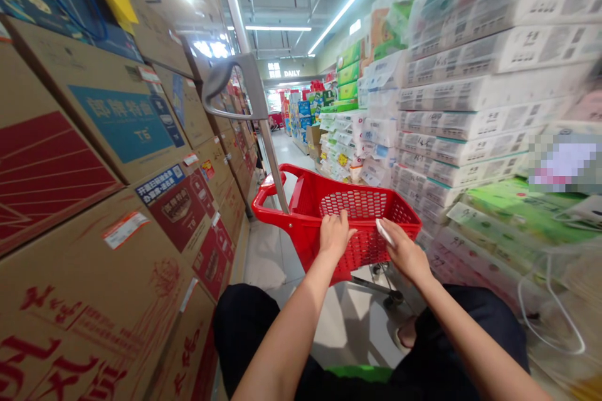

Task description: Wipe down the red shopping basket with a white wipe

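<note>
A red plastic shopping cart [310,238] with a perforated basket stands before me, turned sideways. My left hand [335,237] is at the basket's near rim, with its fingers curled over the edge and its thumb pointing right. Along the same rim, farther right, is my right hand [405,252]. A small folded white cloth [385,232] is pinched in its fingers against the red edge. The cloth's far side is hidden by the basket wall. Nothing shows in the visible part of the basket.
Stacked cardboard cartons [126,119] wall the left side. On the right rise packs of white paper goods [451,94] and green packages [517,207]. A grey handle [235,88] on a metal pole stands by the cart. The tiled aisle [289,147] runs ahead.
</note>
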Tool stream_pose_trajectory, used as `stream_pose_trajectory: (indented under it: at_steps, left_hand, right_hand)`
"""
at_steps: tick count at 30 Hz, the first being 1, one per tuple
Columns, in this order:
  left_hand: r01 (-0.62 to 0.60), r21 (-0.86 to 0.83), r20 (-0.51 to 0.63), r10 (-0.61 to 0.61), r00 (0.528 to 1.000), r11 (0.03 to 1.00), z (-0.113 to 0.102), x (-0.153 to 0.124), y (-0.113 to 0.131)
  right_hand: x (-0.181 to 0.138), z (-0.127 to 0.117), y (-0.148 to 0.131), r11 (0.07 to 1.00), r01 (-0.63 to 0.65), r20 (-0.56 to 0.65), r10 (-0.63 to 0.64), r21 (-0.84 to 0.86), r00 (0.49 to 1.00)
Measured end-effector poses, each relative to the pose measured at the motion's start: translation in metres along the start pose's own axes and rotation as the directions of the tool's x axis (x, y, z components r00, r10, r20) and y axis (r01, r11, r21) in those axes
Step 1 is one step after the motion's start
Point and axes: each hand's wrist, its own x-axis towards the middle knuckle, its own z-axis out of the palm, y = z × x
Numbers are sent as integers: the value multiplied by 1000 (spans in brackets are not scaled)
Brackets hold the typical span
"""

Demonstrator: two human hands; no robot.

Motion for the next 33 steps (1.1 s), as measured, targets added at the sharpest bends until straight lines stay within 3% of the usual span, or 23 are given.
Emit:
stream_pose_trajectory:
  at_steps: [6, 8, 13, 18, 21, 25, 30, 33]
  left_hand:
    - [22, -18, 21, -22, 1000, 1000, 2, 3, 7]
    - [17, -17, 30, -16, 999, 1000, 2, 2, 8]
    - [-33, -17, 46, 34, 998, 999, -10, -1, 2]
    - [-197, -37, -7, 197, 980, 980, -32, -6, -23]
    - [-95, 5, -21, 95, 995, 995, -39, -11, -39]
    - [15, 17, -4, -15, 1000, 1000, -38, -14, -46]
    - [64, 32, -24, -63, 998, 997, -35, -9, -46]
    - [72, 40, -18, -71, 997, 997, -34, -8, -48]
  right_hand:
    - [4, 15, -71, 984, 144, 35, -148, 106, 988]
    - [3, 14, -82, 982, 158, 58, -165, 106, 985]
    - [0, 1, -47, 990, 142, 76, -143, 23, 987]
    - [1, -3, -12, 994, 81, 48, -78, -69, 996]
    - [2, 1, -13, 996, 52, 27, -51, -70, 998]
    - [5, 12, -44, 999, 41, 17, -41, 0, 999]
    - [14, 27, -108, 978, 189, 50, -194, 89, 980]
    - [19, 26, -121, 966, 247, 72, -252, 71, 965]
